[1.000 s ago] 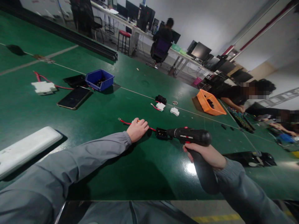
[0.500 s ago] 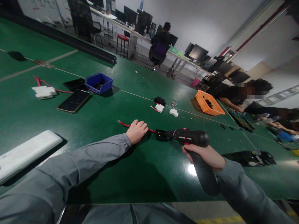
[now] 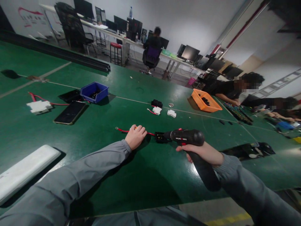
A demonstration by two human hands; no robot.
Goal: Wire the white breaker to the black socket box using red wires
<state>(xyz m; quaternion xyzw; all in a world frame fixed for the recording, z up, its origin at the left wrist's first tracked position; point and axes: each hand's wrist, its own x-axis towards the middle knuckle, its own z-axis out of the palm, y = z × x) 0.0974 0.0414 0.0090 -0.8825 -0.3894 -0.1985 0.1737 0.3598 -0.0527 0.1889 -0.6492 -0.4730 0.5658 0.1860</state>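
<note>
My right hand [image 3: 205, 153] grips the handle of a black cordless screwdriver [image 3: 185, 137] whose tip meets a small black connector block [image 3: 160, 137] on the green table [image 3: 105, 125]. A red wire [image 3: 121, 130] runs left from that block. My left hand [image 3: 135, 137] rests on the wire, fingers curled down over it and over something orange beneath them, pinning it to the table.
A blue bin [image 3: 94, 92], a dark phone [image 3: 70, 112], a white block with red wire [image 3: 37, 106] and a white bar [image 3: 23, 171] lie to the left. Small white and black parts [image 3: 157, 108] and an orange bin [image 3: 205, 101] sit beyond. Co-workers sit at right and at far desks.
The view has tilted up a little, so everything sits lower in the picture. Both hands, the screwdriver and the wire keep their places on the table.
</note>
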